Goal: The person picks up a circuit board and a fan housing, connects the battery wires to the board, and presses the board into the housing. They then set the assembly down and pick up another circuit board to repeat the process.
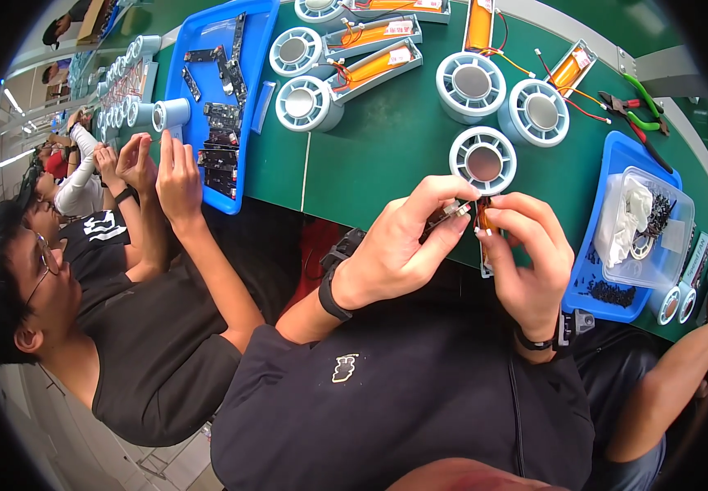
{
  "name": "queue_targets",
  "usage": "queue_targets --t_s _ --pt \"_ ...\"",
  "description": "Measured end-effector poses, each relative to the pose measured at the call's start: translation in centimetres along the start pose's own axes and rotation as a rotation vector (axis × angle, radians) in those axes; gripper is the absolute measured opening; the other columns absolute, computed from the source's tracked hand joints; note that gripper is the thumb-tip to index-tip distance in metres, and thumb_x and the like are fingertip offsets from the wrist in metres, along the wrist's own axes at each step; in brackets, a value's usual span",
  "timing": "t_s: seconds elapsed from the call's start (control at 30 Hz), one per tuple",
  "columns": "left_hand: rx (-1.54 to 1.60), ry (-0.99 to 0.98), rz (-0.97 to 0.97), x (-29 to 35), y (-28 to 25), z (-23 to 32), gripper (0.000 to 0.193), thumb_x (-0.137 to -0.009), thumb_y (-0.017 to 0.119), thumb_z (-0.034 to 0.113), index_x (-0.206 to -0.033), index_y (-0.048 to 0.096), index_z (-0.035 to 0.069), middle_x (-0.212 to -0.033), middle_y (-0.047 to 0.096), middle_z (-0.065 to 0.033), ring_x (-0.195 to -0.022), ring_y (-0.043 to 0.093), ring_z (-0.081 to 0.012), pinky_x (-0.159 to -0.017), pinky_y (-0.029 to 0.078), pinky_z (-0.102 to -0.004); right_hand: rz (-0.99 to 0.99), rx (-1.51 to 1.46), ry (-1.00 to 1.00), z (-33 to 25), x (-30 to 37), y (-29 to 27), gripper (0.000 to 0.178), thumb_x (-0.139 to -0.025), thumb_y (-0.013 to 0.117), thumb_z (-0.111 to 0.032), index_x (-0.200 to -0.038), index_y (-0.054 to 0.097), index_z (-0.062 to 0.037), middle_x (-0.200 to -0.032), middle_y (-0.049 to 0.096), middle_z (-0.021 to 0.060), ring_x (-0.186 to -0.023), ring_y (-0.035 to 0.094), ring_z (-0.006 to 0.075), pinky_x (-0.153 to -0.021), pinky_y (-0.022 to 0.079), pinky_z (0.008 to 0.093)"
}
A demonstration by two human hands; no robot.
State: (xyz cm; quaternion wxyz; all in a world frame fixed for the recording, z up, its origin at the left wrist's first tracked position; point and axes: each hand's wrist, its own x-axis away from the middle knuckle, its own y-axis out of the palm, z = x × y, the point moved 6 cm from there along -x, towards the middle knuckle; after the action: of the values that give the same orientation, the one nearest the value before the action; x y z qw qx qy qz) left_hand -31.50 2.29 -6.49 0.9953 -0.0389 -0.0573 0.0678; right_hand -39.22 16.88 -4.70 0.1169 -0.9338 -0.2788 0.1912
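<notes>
Laid out on the green table (370,155): left, a blue tray (198,33); centre, pale-blue fans (472,80), some with open handles (387,75) attached; right, pliers (649,126) with red and green grips, just beside a second blue tray (606,180).

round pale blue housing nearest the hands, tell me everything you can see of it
The housing looks like pale blue plastic: a round rim joined by short spokes, with gaps between, to a flat, brownish-grey disc at its centre. Its spoked face is turned up toward the camera. It is over the green table, just beyond the left hand and right hand. Whether either touches its near side cannot be told.
</notes>
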Motion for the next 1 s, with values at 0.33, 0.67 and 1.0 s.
queue_targets --t_s 0.33,0.67,1.0 --pt "0.006 0.149 -0.086 0.1 0.3 0.4 0.035 -0.103 0.054 0.000 -0.137 0.050 0.002 -0.114 0.064 -0.0083 -0.091 0.058 -0.0095 -0.081 0.050 -0.0277 -0.062 -0.087 -0.005 0.2 -0.5 0.6 0.022 -0.082 0.076 0.011 -0.100 0.070 0.0010 -0.098 0.073 0.0133 -0.071 0.069 0.0178 -0.060 0.054 0.0266" --pt "0.102 0.077 -0.011 0.6 -0.1 0.0 0.031 -0.104 0.052 0.005 -0.135 0.052 0.001 -0.099 0.062 -0.0097 -0.080 0.057 -0.0142 -0.075 0.048 -0.0289 -0.075 -0.029 0.040 -0.3 -1.3 0.8 0.010 -0.091 0.070 0.005 -0.100 0.066 0.0031 -0.087 0.067 0.0109 -0.070 0.065 0.0187 -0.061 0.049 0.0285" --pt "0.155 0.065 0.002 0.3 -0.3 0.3 0.029 -0.104 0.049 0.003 -0.131 0.057 0.000 -0.108 0.064 -0.0123 -0.092 0.062 -0.0190 -0.082 0.051 -0.0320 -0.022 0.218 -0.264 -1.1 -1.6 1.7 0.015 -0.080 0.076 0.002 -0.091 0.066 -0.0001 -0.084 0.066 0.0107 -0.064 0.063 0.0266 -0.056 0.050 0.0360"
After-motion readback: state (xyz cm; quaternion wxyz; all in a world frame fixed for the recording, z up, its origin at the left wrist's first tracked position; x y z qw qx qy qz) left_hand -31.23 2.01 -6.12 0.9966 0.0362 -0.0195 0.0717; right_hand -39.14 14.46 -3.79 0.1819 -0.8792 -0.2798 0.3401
